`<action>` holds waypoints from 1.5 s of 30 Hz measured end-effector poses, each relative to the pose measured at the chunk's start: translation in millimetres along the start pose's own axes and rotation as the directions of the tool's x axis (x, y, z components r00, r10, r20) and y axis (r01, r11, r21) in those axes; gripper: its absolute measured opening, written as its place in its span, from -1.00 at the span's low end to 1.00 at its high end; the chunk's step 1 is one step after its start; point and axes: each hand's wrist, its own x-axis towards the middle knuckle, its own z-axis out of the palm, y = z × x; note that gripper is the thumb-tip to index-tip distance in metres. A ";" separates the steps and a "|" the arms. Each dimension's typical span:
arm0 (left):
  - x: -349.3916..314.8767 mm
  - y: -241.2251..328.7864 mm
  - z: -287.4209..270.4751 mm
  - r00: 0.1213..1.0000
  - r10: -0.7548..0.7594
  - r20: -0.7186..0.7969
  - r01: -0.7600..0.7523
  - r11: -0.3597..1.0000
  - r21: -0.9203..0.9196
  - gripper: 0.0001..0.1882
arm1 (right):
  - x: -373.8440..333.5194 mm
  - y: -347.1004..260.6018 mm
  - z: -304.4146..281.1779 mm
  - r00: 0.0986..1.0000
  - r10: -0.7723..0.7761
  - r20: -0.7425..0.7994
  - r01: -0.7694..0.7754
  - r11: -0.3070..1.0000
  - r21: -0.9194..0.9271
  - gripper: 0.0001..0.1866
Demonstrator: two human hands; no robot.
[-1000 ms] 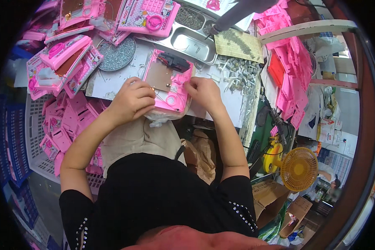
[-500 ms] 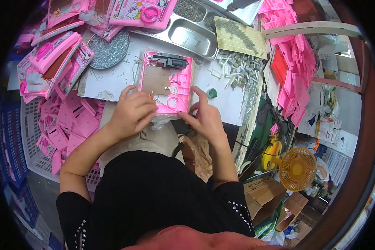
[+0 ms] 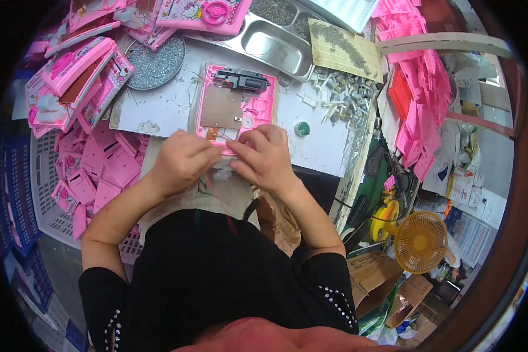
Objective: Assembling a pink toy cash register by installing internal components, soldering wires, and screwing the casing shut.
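Observation:
A pink plastic toy housing (image 3: 266, 105) lies open side up on the white work surface in front of me. Inside it are a black module (image 3: 240, 80) along the far edge, a brown board (image 3: 220, 108) and a small copper-coloured piece (image 3: 212, 134). At the housing's near edge, my left hand (image 3: 185, 161) is closed in a pinch, with thin blurred wires (image 3: 217, 196) trailing down from its fingertips. My right hand (image 3: 265, 157) bends over the near right corner, thumb and forefinger drawn together close to the left fingertips. Whatever it pinches is hidden.
Pink printed toy shells (image 3: 79, 82) are stacked at left, above a white basket (image 3: 44, 193) of pink parts. A round dish (image 3: 155, 64) of small metal pieces, a steel tray (image 3: 276, 47) and white-grey parts (image 3: 340, 97) surround the work. A yellow fan (image 3: 419, 242) stands at right.
My right hand has moved left from the housing's right side to its near edge, and its fingers have drawn together. My left hand has shifted slightly nearer me; wires now trail below.

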 end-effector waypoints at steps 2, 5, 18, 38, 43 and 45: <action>-6.5 -5.0 -8.4 0.982 -0.171 -0.077 0.176 0.983 0.058 -0.87 | 11.5 -15.8 2.1 0.999 0.045 -0.006 -0.045 0.998 -0.051 -0.51; -14.3 -5.6 -16.4 0.910 -0.414 0.008 0.413 0.909 0.064 -0.84 | 28.1 -30.4 13.1 0.997 0.069 -0.044 -0.071 0.995 -0.065 -0.55; -18.5 10.9 -46.9 0.882 -0.228 0.413 0.335 0.919 -0.209 -0.81 | 24.1 -38.0 39.8 0.997 0.065 -0.048 -0.067 0.997 -0.044 -0.65; 1.7 -42.9 -31.6 0.948 -0.056 0.315 0.155 0.942 -0.299 -0.79 | 207.5 344.2 -136.3 0.886 0.227 -0.404 -0.345 0.905 -0.247 -0.75; 6.3 -42.2 -25.9 0.949 -0.050 0.313 0.175 0.906 -0.386 -0.78 | 296.0 513.4 -121.9 0.907 0.084 -0.413 0.310 0.531 0.788 -0.79; 10.1 -43.7 -25.0 0.951 -0.056 0.305 0.185 0.892 -0.413 -0.79 | 302.1 551.0 -124.4 0.915 0.008 -0.402 0.396 0.162 0.904 -0.81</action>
